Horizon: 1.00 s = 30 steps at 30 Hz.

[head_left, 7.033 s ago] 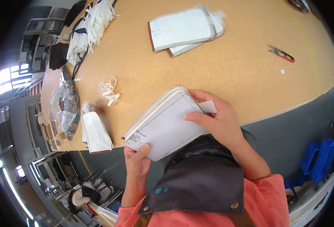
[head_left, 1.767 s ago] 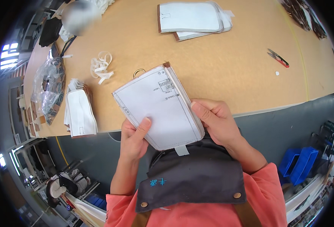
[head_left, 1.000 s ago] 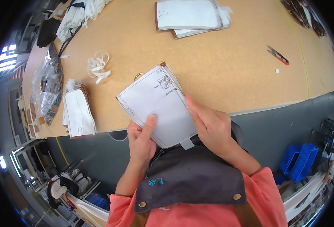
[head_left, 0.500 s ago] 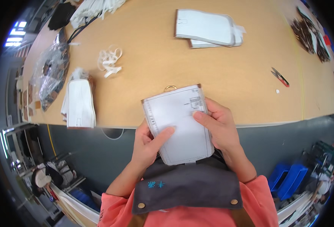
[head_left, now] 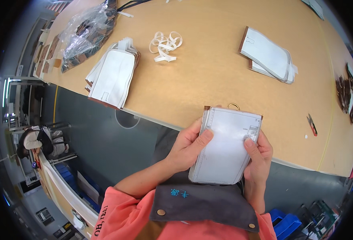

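A white flat bag panel [head_left: 228,148] with printed pattern lines and brown top corners is held upright in front of my apron. A gold-coloured ring [head_left: 234,107] shows behind its top edge. My left hand [head_left: 187,147] grips the panel's left side, thumb on the front face and fingers behind. Along that side another layer with a brown top strip shows behind the front one. My right hand [head_left: 259,154] closes on the right side, its thumb just below a small printed box. The fingers behind the panel are mostly hidden.
On the tan table [head_left: 200,76] lie a stack of white panels [head_left: 112,76], coiled white tape [head_left: 166,46], more white panels [head_left: 266,54], red-handled thread snips [head_left: 312,125] and dark brown pieces [head_left: 344,94]. A plastic-wrapped bundle [head_left: 90,32] is far left. Another person [head_left: 36,142] bends at the left.
The view has swung, so the table things sit further right and tilted. My left thumb has moved from the panel's middle to its left edge, where a second layer now shows.
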{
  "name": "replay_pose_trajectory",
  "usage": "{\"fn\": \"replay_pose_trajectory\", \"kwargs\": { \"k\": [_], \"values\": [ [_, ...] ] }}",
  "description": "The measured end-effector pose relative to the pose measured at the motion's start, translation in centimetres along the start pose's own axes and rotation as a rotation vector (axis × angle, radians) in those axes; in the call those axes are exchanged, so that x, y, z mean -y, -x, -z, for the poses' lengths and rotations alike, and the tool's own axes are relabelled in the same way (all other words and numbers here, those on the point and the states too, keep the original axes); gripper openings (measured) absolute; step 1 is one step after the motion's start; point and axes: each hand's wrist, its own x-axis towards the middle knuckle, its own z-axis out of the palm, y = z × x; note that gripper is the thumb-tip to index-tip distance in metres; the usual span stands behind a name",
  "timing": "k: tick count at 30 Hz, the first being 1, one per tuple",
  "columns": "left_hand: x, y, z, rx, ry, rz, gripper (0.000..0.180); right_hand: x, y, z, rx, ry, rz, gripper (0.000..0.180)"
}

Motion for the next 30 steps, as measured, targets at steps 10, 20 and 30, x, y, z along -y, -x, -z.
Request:
{"fn": "replay_pose_trajectory", "kwargs": {
  "k": [10, 20, 30],
  "values": [
    [0.1, 0.5, -1.2, -0.103, -0.414, -0.195, 0.05, -0.4, 1.2, -0.8, -0.091, 0.057, 0.058, 0.047],
    [0.7, 0.9, -1.7, -0.257, -0.445, -0.249, 0.049, -1.3, 1.5, -1.2, -0.083, 0.182, 0.173, 0.054],
    [0.7, 0.3, -1.8, -0.264, -0.452, -0.283, 0.042, -1.7, 1.7, -1.4, -0.142, 0.199, 0.275, 0.056]
  ]
}}
